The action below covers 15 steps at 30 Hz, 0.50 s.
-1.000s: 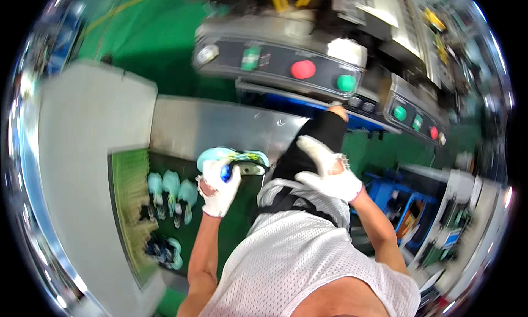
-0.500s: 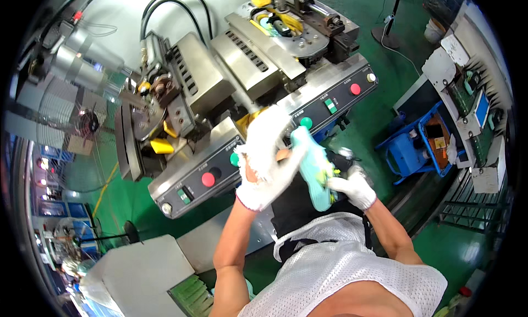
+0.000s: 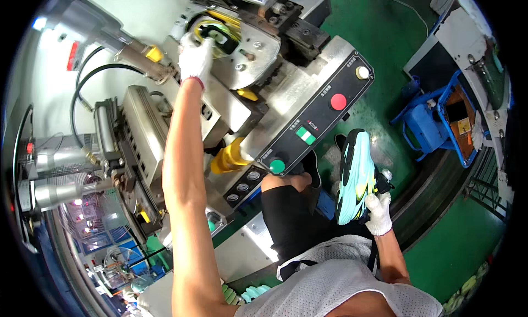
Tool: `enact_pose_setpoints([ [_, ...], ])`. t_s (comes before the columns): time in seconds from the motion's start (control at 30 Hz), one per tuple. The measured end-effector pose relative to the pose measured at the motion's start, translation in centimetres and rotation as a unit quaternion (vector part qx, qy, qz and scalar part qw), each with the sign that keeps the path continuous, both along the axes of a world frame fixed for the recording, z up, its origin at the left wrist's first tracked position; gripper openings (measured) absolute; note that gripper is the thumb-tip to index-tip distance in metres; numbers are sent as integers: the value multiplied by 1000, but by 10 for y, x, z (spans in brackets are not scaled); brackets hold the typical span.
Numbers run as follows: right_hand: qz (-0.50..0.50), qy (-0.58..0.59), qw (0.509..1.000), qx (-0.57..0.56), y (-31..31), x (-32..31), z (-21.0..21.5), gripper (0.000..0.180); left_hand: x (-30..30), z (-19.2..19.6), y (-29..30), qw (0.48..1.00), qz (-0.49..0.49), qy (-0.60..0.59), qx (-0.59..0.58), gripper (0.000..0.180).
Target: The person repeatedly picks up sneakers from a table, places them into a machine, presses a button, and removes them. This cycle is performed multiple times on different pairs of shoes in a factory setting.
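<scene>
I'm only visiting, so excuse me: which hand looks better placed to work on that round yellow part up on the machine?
Probably the left hand: its gloved fingers already rest at the round yellow fixture atop the machine, arm fully stretched. The right hand is low beside the knee, occupied gripping a turquoise shoe.

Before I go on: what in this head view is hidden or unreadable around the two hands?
- Left hand: its gloved palm covers the grip on the yellow-and-black part of the machine.
- Shoe: only the teal sole shows; the upper faces away.
- Right hand: fingertips hidden behind the shoe's heel.
- Control panel: labels too small.
</scene>
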State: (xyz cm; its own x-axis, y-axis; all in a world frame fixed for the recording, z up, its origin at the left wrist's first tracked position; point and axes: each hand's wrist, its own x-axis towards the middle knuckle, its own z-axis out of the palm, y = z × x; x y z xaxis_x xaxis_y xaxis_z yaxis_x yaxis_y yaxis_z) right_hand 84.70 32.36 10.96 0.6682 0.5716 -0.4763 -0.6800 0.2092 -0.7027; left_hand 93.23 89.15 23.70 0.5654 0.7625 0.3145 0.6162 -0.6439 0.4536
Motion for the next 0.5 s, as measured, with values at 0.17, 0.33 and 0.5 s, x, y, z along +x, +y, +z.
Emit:
enact_pose_setpoints([
  [0.17, -27, 6, 999, -20, 5, 27, -8, 75, 61, -39, 61, 999, 32, 23, 0, 55],
  [0.33, -32, 49, 998, -22, 1, 15, -20, 72, 61, -52, 93, 995, -50, -77, 40, 40],
  [0.5, -65, 29, 997, -31, 16, -2, 2, 63, 42, 8, -4, 946, -69, -314, 33, 43],
])
